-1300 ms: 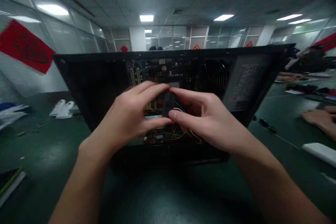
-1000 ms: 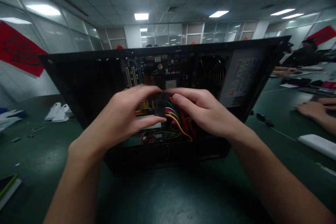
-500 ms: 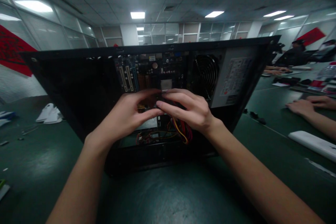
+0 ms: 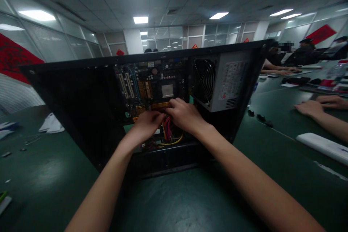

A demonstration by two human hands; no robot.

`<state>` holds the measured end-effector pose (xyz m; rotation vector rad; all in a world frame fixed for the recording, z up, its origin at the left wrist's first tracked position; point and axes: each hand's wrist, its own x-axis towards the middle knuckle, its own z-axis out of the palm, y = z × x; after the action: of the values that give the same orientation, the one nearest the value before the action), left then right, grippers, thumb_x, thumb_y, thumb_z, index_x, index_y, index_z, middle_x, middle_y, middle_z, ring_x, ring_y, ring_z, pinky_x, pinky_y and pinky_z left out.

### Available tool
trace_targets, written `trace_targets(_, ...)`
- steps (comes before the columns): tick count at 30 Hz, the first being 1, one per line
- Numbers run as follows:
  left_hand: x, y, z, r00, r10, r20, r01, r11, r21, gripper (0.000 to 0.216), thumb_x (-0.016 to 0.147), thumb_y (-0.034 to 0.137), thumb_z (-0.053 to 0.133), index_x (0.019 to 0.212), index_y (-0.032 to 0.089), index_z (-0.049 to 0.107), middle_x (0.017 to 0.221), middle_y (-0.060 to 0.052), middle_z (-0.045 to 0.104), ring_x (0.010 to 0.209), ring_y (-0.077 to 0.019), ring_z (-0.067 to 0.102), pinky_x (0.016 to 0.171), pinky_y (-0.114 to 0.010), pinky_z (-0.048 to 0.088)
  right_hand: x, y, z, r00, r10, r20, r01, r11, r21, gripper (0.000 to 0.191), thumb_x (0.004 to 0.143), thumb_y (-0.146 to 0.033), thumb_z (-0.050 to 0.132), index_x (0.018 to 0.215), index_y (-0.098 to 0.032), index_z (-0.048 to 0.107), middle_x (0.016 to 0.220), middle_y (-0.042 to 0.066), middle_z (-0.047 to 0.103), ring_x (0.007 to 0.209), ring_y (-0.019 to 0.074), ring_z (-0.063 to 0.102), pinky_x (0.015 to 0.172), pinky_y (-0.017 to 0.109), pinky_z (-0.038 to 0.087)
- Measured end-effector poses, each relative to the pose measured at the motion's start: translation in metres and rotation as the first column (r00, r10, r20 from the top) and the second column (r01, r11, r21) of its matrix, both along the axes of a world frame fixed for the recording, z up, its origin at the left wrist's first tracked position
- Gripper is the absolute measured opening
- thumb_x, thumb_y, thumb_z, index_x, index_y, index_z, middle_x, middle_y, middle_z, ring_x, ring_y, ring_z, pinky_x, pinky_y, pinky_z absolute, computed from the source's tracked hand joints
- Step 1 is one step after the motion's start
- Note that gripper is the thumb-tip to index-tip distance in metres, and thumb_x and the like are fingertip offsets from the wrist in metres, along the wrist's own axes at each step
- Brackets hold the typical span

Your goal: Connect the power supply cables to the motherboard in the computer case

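Grip too hidden to tell, left hand and right hand curl beside coloured cables inside the computer case

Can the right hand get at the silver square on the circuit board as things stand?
Probably yes: the silver square shows just above the right hand, uncovered, and the case is open on this side. The hand is down beside the coloured cables, though.

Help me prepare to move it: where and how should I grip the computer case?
I'd probably grip the computer case by its top rim, one hand near each end, coming from above: that long, straight edge lies uppermost and exposed, away from the coloured wires inside.
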<state>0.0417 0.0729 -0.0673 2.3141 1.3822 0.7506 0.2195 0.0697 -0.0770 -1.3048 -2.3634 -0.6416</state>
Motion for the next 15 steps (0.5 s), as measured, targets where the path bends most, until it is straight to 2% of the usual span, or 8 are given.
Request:
trace_targets(2,0.002,0.005,-0.006,1.000,-0.009,-0.004,0.009,0.997,-0.077,0.039,0.090,0.041,0.044,0.075,0.015,0.069,0.067,-0.003,0.067,0.064,-0.0174,0.060,0.060,-0.026,0.038,0.001,0.002,-0.001,1.000,0.003,0.021,-0.002,0.999,-0.037,0.026,0.097,-0.020,0.045,0.098,-0.017,0.071,0.111,0.013,0.060,0.106,0.0250,0.054,0.062,0.029,0.042)
trace_targets(4,0.003,0.006,-0.009,0.999,0.027,-0.041,-0.030,0.996,-0.087,0.040,0.088,0.041,0.045,0.070,0.014,0.069,0.063,-0.002,0.064,0.061,-0.0159,0.056,0.056,-0.025,0.033,0.001,0.003,-0.001,0.999,0.015,0.031,-0.012,0.998,-0.069,0.024,0.096,-0.019,0.047,0.097,-0.017,0.071,0.113,0.012,0.060,0.108,0.0253,0.055,0.065,0.029,0.044)
trace_targets(9,0.006,0.000,-0.006,0.971,0.161,-0.174,-0.166,0.986,-0.016,0.038,0.089,0.038,0.047,0.074,0.017,0.076,0.063,-0.004,0.067,0.067,-0.0179,0.062,0.058,-0.026,0.033,0.008,0.005,0.001,1.000,-0.001,-0.011,0.000,0.995,-0.100,0.022,0.093,-0.015,0.048,0.100,-0.013,0.069,0.111,0.014,0.062,0.104,0.0243,0.059,0.073,0.032,0.048)
trace_targets(15,0.013,-0.013,0.001,0.912,0.259,-0.319,-0.251,0.966,0.066,0.037,0.091,0.040,0.047,0.082,0.020,0.078,0.071,-0.008,0.072,0.070,-0.0209,0.066,0.057,-0.029,0.034,0.013,0.009,-0.003,1.000,-0.011,-0.001,0.011,0.990,-0.140,0.018,0.086,-0.016,0.056,0.098,-0.012,0.069,0.108,0.012,0.065,0.100,0.0264,0.064,0.070,0.033,0.049)
